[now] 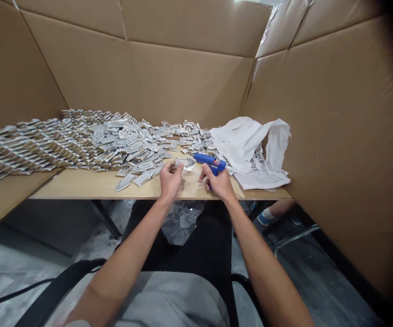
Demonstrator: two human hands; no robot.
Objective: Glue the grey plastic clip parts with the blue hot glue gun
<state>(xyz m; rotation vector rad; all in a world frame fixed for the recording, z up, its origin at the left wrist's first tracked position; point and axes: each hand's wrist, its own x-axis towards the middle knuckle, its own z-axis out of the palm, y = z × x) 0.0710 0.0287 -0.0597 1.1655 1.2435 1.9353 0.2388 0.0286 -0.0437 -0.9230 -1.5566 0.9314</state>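
My left hand [171,180] pinches a small flat grey-and-white piece [185,162] with a pointed end, held just above the table. In my right hand [219,181] is a blue glue gun [209,160], its nozzle pointing left toward that piece. The fingers wrap round the handle, with the index finger reaching forward. The nozzle looks close to the piece; whether they touch I cannot tell. Left of my hands lies a loose heap of similar grey pieces [131,141].
Neatly stacked rows of pieces [29,147] fill the left side. Crumpled white sheets [240,141] lie at the right over more pieces. Tall cardboard walls [189,84] enclose the wooden table [90,184]. Below right, another person's foot in a blue shoe [264,219] shows.
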